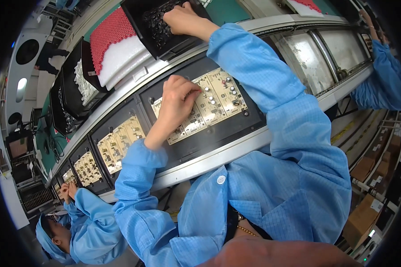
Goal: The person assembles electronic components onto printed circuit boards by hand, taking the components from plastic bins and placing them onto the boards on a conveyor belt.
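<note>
My left hand [177, 100] is over a panel of cream circuit boards [216, 104], its fingers pinched together close to the board surface. Whatever sits between those fingertips is too small to make out. The panel lies in a black tray [196, 144] on the line and carries several small upright cylindrical parts. My right hand [187, 20] reaches across to a black bin [140, 22] at the far side. Its fingers are bent and closed among small black parts [161, 26]; what they grip, if anything, is hidden.
Red bubbled sheeting [111, 38] and white foam [122, 64] lie left of the bin. Another black bin [93, 73] holds white parts. More trayed boards [120, 142] line the rail to the left. A co-worker [89, 222] works lower left; another's blue sleeve [383, 75] shows far right.
</note>
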`<state>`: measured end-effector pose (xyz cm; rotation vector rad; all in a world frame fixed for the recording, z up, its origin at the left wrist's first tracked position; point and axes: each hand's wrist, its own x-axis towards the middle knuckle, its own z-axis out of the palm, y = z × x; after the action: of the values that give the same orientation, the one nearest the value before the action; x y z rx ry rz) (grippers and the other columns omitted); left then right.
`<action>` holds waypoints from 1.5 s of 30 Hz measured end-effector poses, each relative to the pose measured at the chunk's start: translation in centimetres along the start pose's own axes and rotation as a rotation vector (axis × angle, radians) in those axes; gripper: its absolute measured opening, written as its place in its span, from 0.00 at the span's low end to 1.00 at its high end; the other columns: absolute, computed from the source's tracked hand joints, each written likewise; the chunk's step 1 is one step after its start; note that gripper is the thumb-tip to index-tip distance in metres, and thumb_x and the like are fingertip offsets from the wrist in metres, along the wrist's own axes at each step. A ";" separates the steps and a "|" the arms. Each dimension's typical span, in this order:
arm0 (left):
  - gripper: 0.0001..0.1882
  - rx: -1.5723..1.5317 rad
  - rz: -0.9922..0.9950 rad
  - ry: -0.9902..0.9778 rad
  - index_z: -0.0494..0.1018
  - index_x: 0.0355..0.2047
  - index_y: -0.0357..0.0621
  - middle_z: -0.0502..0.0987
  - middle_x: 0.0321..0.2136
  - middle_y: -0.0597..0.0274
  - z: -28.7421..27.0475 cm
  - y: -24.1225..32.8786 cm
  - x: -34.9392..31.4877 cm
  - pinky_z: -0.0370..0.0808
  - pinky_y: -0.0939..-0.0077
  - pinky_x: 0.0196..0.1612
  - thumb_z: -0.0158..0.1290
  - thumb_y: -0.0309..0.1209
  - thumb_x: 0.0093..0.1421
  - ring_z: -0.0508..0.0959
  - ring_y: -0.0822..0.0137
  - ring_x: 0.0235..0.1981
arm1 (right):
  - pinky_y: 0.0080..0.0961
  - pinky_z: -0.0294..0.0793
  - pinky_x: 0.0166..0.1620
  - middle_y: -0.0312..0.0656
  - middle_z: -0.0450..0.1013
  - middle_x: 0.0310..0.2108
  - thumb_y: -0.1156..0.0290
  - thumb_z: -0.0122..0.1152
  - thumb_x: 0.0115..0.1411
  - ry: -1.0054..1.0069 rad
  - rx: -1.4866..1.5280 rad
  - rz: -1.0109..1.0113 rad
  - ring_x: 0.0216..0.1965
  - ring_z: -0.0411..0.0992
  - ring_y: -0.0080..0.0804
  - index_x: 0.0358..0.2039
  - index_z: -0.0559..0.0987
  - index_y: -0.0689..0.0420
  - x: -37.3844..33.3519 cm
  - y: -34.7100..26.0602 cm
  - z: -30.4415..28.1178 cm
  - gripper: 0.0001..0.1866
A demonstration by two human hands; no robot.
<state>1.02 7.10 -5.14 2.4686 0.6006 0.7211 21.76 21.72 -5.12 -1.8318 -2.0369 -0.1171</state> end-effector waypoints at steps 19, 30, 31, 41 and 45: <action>0.09 -0.052 0.102 -0.106 0.77 0.31 0.39 0.80 0.35 0.60 0.4 -1.2 1.1 0.71 0.64 0.48 0.62 0.17 0.49 0.75 0.56 0.45 | 0.38 0.74 0.47 0.44 0.76 0.35 0.74 0.62 0.60 0.374 0.338 -0.317 0.43 0.73 0.45 0.37 0.81 0.59 -7.2 -1.3 -5.1 0.06; 0.14 0.069 0.253 -0.015 0.77 0.36 0.41 0.78 0.37 0.57 -0.3 0.0 1.3 0.69 0.60 0.48 0.61 0.17 0.48 0.75 0.53 0.45 | 0.32 0.74 0.44 0.42 0.75 0.33 0.73 0.65 0.59 0.206 0.511 -0.257 0.40 0.74 0.39 0.39 0.83 0.59 -16.4 -1.1 -10.6 0.08; 0.15 0.123 0.271 0.071 0.77 0.37 0.42 0.78 0.38 0.56 -1.3 -0.6 1.3 0.70 0.60 0.48 0.62 0.18 0.48 0.76 0.53 0.45 | 0.30 0.74 0.44 0.41 0.76 0.33 0.73 0.66 0.59 0.088 0.586 -0.172 0.39 0.75 0.37 0.39 0.83 0.59 -17.6 -1.1 -11.3 0.08; 0.14 0.760 -0.248 0.376 0.83 0.44 0.53 0.79 0.43 0.58 -15.0 -18.9 7.0 0.72 0.60 0.48 0.61 0.42 0.61 0.77 0.55 0.47 | 0.36 0.72 0.53 0.40 0.78 0.34 0.76 0.68 0.56 -0.211 0.799 -0.081 0.39 0.75 0.36 0.37 0.84 0.58 -26.1 -2.7 -10.2 0.08; 0.09 0.851 0.011 0.404 0.84 0.40 0.51 0.80 0.41 0.62 -14.1 -18.2 6.7 0.71 0.62 0.46 0.60 0.36 0.61 0.77 0.58 0.46 | 0.38 0.69 0.55 0.40 0.75 0.32 0.78 0.68 0.54 -0.045 0.603 -0.155 0.40 0.74 0.39 0.36 0.82 0.59 -26.8 -4.2 -9.7 0.08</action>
<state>-7.06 29.56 -2.54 3.0918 1.2543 1.1632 21.71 -7.08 -4.58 -1.3116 -1.9547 0.4521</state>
